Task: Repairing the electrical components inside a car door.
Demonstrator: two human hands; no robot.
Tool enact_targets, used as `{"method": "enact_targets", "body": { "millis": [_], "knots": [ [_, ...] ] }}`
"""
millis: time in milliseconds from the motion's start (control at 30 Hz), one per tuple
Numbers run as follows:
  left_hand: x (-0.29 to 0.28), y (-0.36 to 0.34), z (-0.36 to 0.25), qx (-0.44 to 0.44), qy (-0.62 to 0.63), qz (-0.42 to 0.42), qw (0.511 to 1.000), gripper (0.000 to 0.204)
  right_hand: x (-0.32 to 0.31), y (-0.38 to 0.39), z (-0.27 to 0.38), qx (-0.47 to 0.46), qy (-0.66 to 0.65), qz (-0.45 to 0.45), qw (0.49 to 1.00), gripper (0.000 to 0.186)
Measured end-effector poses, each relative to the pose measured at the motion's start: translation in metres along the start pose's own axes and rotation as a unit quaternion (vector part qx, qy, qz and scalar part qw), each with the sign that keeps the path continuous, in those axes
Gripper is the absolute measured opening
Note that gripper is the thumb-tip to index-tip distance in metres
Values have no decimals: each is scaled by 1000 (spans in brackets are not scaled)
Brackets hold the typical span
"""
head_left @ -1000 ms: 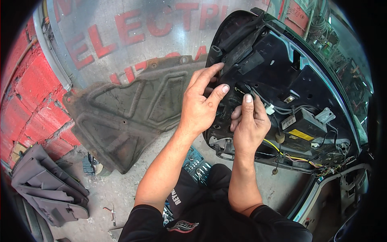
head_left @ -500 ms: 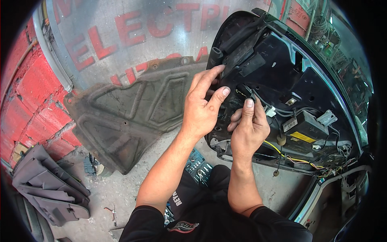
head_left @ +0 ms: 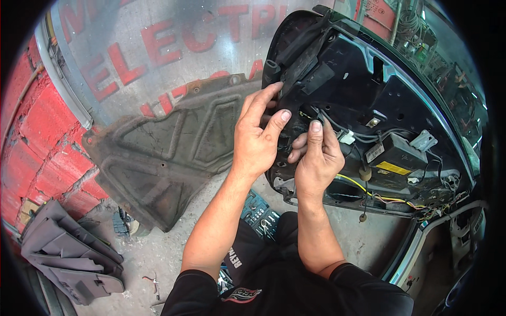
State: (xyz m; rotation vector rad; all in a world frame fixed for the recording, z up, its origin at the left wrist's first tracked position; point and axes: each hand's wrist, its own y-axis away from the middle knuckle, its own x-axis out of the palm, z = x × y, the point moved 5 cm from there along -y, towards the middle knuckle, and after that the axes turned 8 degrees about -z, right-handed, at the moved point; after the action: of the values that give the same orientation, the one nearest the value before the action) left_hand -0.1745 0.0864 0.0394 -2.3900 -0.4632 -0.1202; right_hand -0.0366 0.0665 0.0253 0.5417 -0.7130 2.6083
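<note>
Before me stands a stripped dark car panel (head_left: 358, 84), its inner side bare and strung with wiring. My left hand (head_left: 255, 134) is at its left edge, thumb and fingers apart, with the fingertips against or very near the panel; nothing shows in its grasp. Thumb and fingers of my right hand (head_left: 318, 158) pinch the end of a dark cable (head_left: 337, 125) beside an opening in the panel. The pinched end is mostly hidden by the fingers. Just right of that hand hangs a white connector (head_left: 347, 137).
A black box with a yellow label (head_left: 394, 167) and a yellow wire (head_left: 361, 188) sit lower on the panel. A moulded grey liner (head_left: 163, 163) leans against the metal wall. Grey trim panels (head_left: 74, 258), pliers (head_left: 155, 284) and a teal tool case (head_left: 258, 210) lie around the floor.
My view has shifted slightly, so the panel and hands appear a little further left. Both hands keep nearly the same pose; the right still pinches the cable.
</note>
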Motion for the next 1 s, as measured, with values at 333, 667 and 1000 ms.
{"method": "enact_targets", "body": {
  "millis": [333,667,1000],
  "knots": [
    [7,1,-3,21,-34,-1,999,50,10,-8,7,168,-82,42,982,35],
    [7,2,-7,37,-68,-8,997,48,4,-8,9,55,65,41,996,35],
    [-10,-52,19,-3,108,70,992,106,14,-11,3,139,-103,39,984,31]
  ]
}}
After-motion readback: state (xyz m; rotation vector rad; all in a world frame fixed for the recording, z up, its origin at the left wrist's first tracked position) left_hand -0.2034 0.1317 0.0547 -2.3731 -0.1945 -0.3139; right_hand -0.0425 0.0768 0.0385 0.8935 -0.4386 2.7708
